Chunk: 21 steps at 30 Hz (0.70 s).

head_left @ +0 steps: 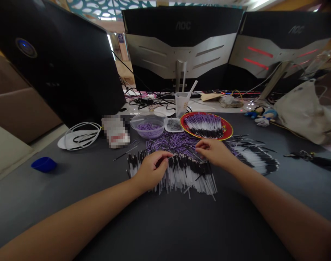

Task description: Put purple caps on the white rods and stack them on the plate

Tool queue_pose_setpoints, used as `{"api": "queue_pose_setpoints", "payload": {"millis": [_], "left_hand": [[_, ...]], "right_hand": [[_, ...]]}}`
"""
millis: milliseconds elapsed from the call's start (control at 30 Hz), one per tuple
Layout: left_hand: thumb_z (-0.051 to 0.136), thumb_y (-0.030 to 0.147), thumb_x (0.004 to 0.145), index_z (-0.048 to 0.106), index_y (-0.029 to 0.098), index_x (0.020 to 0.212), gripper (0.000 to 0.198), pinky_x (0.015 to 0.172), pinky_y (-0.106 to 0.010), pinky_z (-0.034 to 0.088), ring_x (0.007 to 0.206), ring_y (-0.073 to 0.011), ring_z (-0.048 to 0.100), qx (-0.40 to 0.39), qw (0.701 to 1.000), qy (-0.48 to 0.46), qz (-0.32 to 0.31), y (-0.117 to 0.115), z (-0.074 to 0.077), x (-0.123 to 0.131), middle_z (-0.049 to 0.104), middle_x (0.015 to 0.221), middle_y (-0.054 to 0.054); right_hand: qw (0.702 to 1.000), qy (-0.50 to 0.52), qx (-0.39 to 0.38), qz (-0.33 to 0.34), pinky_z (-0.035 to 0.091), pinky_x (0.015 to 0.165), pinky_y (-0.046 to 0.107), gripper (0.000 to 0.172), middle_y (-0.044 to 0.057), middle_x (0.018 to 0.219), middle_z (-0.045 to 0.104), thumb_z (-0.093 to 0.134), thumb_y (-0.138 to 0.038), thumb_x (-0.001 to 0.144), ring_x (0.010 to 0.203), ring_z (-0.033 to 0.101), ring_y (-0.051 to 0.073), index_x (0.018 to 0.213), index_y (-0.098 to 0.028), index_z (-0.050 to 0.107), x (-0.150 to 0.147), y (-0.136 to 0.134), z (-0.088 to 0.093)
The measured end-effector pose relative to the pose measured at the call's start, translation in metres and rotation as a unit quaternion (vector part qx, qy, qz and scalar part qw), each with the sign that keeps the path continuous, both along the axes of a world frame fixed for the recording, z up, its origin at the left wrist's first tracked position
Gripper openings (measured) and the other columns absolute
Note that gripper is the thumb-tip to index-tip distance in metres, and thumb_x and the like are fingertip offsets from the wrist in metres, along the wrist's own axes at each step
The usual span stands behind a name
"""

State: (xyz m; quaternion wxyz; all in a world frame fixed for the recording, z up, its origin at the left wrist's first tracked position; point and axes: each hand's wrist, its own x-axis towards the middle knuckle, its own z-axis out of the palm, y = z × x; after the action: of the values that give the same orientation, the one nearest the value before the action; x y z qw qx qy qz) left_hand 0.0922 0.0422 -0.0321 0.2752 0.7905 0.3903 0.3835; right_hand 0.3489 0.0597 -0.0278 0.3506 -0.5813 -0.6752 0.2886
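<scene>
My left hand is closed, thumb and forefinger pinching a thin stick whose pale end pokes out to the right. It hovers over a broad row of slim black-and-clear sticks lying side by side on the dark table. My right hand has its fingertips pressed together beside a heap of small purple pieces. What those fingers hold, if anything, I cannot make out. More purple pieces fill a clear plastic bowl. Purple-ended sticks lie in rows on a red plate behind my right hand.
Another pile of black-and-clear sticks lies to the right. Behind stand a small white tray, a plastic cup with a straw and two monitors. A blue cup-like object and coiled white cable sit on the left.
</scene>
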Motion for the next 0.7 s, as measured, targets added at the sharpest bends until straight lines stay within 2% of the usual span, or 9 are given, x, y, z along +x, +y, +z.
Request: {"api": "queue_pose_setpoints", "payload": {"millis": [67,133,233,367,700], "left_hand": [[0.047,0.018,0.085,0.063,0.017,0.1,0.022,0.069,-0.027,0.049,0.075,-0.013,0.059,0.009,1.0,0.005,-0.004,0.0,-0.001,-0.001,0.065,0.087,-0.004],[0.047,0.017,0.085,0.062,0.018,0.102,0.022,0.073,-0.028,0.049,0.079,-0.0134,0.059,0.026,1.0,0.014,-0.009,0.0,-0.002,-0.001,0.065,0.091,-0.004],[0.047,0.015,0.085,0.062,0.019,0.102,0.023,0.074,-0.027,0.048,0.081,-0.0135,0.059,0.046,0.998,0.026,-0.015,0.0,-0.002,-0.002,0.065,0.092,-0.003],[0.047,0.015,0.085,0.062,0.018,0.102,0.023,0.073,-0.027,0.049,0.078,-0.0132,0.059,0.046,0.999,0.027,-0.008,-0.002,0.0,-0.001,0.065,0.09,-0.003],[0.045,0.017,0.087,0.061,0.018,0.103,0.022,0.077,-0.03,0.049,0.081,-0.0138,0.059,0.033,0.999,0.014,-0.008,-0.001,0.0,0.0,0.064,0.09,-0.004]], "right_hand": [[0.989,0.139,-0.05,-0.005,0.053,0.059,0.034,0.013,0.005,0.071,0.067,0.063,-0.03,0.074,0.066,0.065,0.019,0.082,-0.02,0.061,-0.007,-0.003,0.005],[0.962,0.265,-0.069,-0.004,0.056,0.069,0.036,0.017,0.005,0.079,0.07,0.067,-0.031,0.073,0.077,0.067,0.019,0.084,-0.021,0.06,-0.014,-0.009,0.013],[0.924,0.375,-0.069,0.024,0.055,0.079,0.038,0.02,0.004,0.089,0.071,0.068,-0.032,0.074,0.085,0.067,0.018,0.084,-0.021,0.056,-0.024,-0.018,0.024],[0.909,0.405,-0.073,0.062,0.054,0.083,0.037,0.018,0.004,0.093,0.07,0.067,-0.031,0.077,0.091,0.066,0.018,0.084,-0.022,0.053,-0.029,-0.025,0.029],[0.914,0.391,-0.083,0.067,0.054,0.083,0.039,0.018,0.004,0.093,0.07,0.064,-0.031,0.078,0.087,0.067,0.018,0.083,-0.023,0.049,-0.03,-0.027,0.028]]}}
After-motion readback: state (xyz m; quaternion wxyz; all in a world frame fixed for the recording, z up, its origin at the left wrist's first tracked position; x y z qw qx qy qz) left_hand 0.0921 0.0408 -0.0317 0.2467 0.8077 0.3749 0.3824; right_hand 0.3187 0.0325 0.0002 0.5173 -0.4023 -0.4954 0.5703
